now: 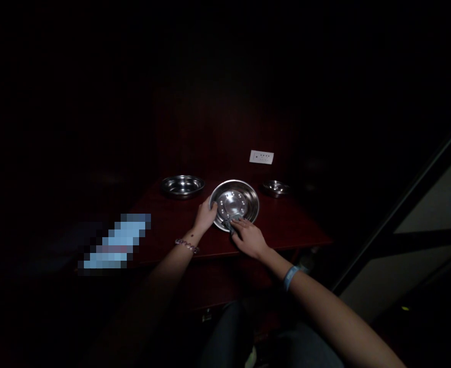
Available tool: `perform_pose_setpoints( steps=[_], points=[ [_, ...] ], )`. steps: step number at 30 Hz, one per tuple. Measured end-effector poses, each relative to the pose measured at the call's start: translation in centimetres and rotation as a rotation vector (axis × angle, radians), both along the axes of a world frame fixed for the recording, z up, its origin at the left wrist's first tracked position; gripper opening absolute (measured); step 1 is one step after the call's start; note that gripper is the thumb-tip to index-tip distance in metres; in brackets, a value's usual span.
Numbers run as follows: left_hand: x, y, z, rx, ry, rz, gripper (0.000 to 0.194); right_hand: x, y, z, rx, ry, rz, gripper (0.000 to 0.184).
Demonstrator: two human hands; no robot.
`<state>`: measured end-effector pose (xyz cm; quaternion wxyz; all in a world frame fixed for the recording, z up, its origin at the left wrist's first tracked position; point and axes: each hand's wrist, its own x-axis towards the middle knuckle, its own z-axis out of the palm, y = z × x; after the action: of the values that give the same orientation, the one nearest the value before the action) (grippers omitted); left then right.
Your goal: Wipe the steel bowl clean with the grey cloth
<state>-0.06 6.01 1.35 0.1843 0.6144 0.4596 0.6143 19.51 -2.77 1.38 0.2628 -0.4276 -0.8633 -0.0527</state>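
Observation:
A shiny steel bowl (pixel 234 203) is tilted toward me above the dark red table, its inside showing. My left hand (pixel 205 216) grips its left rim, with the thumb over the edge. My right hand (pixel 250 237) presses a crumpled grey cloth (pixel 233 221) against the lower inside of the bowl, fingers closed over it. Part of the cloth is hidden under those fingers. A wide steel bowl (pixel 182 188) sits to the left, and a smaller steel bowl (pixel 276 188) stands to the right, both apart from my hands.
The red table (pixel 282 225) has its front edge just below my hands. A white socket panel (pixel 261 157) is on the back wall. At the left lies a blurred-out bluish patch (pixel 118 243). A dark slanting frame (pixel 401 204) runs along the right; the surroundings are very dark.

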Motion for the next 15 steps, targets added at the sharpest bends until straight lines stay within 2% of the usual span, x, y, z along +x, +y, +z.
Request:
perform_pose_setpoints(
  steps=[7, 15],
  points=[
    [-0.24, 0.35, -0.47, 0.022, 0.003, 0.007, 0.041, -0.76, -0.53, 0.23, -0.029, -0.034, 0.081, 0.059],
    [-0.26, 0.49, -0.50, 0.002, -0.039, -0.023, 0.043, -0.18, -0.31, 0.29, -0.040, -0.076, 0.078, 0.056]
  ],
)
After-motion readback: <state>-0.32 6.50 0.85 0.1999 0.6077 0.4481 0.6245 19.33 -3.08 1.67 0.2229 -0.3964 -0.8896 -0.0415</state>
